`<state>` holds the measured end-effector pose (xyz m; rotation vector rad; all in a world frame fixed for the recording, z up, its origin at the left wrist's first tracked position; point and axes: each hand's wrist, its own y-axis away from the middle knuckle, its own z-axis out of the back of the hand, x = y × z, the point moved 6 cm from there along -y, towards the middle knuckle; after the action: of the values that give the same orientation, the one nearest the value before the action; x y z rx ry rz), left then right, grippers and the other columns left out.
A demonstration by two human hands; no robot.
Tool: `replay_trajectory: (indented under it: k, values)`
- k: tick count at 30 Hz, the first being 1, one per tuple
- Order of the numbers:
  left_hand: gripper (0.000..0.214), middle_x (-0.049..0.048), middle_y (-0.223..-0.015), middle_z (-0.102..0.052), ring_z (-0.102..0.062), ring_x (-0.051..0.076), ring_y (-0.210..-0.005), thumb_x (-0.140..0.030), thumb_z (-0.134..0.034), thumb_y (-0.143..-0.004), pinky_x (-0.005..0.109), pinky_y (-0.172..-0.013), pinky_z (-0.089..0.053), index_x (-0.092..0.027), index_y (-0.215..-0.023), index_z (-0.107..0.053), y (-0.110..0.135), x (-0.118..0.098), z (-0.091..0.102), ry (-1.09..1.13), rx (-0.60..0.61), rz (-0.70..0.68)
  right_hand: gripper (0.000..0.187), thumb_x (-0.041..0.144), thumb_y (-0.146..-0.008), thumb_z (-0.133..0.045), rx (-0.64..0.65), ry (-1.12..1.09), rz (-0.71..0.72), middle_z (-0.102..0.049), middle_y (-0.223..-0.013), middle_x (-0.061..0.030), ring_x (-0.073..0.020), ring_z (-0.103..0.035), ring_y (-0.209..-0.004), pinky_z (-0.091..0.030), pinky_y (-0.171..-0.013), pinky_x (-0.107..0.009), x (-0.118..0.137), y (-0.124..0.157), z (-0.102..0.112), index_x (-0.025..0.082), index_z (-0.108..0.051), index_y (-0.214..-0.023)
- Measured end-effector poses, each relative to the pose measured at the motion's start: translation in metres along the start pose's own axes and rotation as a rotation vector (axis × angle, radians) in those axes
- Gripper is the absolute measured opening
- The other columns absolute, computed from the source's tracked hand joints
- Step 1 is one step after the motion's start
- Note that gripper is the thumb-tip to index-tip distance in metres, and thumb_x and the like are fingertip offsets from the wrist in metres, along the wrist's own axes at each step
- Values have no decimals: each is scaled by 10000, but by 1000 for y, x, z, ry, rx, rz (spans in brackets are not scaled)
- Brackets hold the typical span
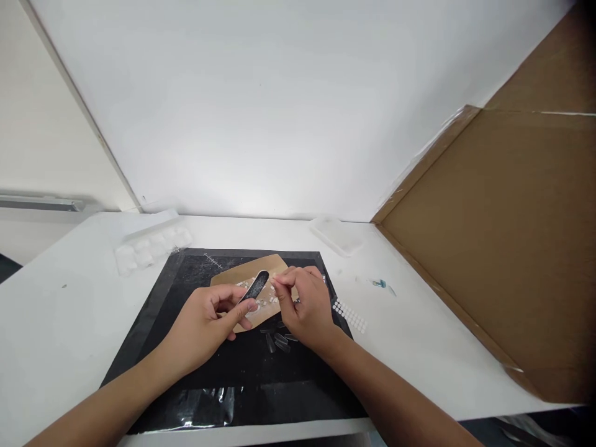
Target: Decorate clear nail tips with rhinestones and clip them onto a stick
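Observation:
My left hand (212,320) is closed on a black nail file (257,285) with a pale edge and whitish dust on its face. The file tilts up to the right, above a brown paper sheet (233,271) strewn with small white bits. My right hand (305,301) pinches something tiny and pale by the file's upper end; its kind is hidden by the fingers. Just below the right hand, several clear false nail tips (279,341) lie on the black mat (214,379).
A clear compartment tray (151,248) stands back left, and a shallow translucent tray (336,234) back right. A sheet of small white dots (350,315) lies right of the mat, with a small teal-marked item (379,284) beyond. A cardboard panel (503,236) borders the right side.

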<state>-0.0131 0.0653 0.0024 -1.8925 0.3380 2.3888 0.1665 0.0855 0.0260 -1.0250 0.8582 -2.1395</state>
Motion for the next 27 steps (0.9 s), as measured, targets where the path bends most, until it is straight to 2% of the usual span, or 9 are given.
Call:
replay_trajectory:
  k: [3, 5, 8, 11, 16, 21, 25, 27]
  values:
    - [340, 61, -901, -755, -770, 250, -900, -512, -725, -895, 208, -540, -571, -178, -951, -755, -1, 0, -1, 35, -6, 1, 140, 167, -1006, -580, 58, 0, 46, -713, -785, 18, -139, -653, -694, -365, -736, -352, 4, 1, -5, 222, -534, -885]
    - [338, 63, -896, -756, -769, 256, -914, -511, -724, -895, 213, -550, -578, -181, -955, -766, 0, 0, -2, 32, 7, 5, 154, 156, -1002, -577, 61, 15, 56, -714, -787, 14, -138, -643, -682, -349, -709, -350, 6, 2, -5, 223, -533, -871]
    - [336, 57, -865, -748, -773, 248, -880, -511, -717, -900, 212, -555, -572, -182, -942, -776, 1, 0, -4, 22, 43, 20, 135, 129, -1000, -560, 3, 3, 43, -730, -833, 1, -147, -666, -745, -351, -709, -345, 7, 2, 0, 224, -544, -905]
    - [338, 45, -806, -731, -766, 223, -814, -507, -698, -916, 214, -567, -567, -181, -937, -783, 2, 0, -7, 9, 76, 20, 132, 143, -1006, -553, 24, 11, 62, -696, -765, 11, -142, -636, -691, -339, -695, -340, 9, 1, -2, 222, -554, -902]
    - [382, 48, -806, -744, -755, 210, -767, -513, -689, -920, 215, -529, -549, -192, -1103, -785, -1, 6, -9, 22, 72, 56, 177, 168, -1014, -543, 52, 135, 61, -639, -684, 24, -129, -556, -614, -292, -672, -341, 6, 3, -11, 210, -559, -843]
    - [365, 50, -801, -753, -742, 191, -739, -496, -674, -934, 211, -535, -549, -192, -1094, -798, -2, 5, -9, 5, 91, 40, 217, 181, -1007, -530, 187, 148, 134, -587, -651, 26, -136, -528, -624, -289, -686, -339, 12, 4, -19, 209, -534, -792]
    - [372, 36, -747, -729, -723, 180, -696, -504, -673, -928, 211, -526, -542, -189, -1084, -793, -1, 2, -8, -12, 69, 36, 219, 179, -1010, -532, 95, 181, 96, -609, -660, 24, -129, -526, -614, -273, -685, -340, 12, 1, -11, 206, -530, -793]
    - [365, 30, -736, -719, -713, 175, -685, -514, -669, -927, 211, -526, -541, -190, -1039, -794, -1, 0, -7, -34, 67, 28, 213, 167, -1007, -514, 128, 158, 142, -612, -660, 22, -134, -535, -619, -278, -688, -342, 16, 2, -13, 210, -526, -798]
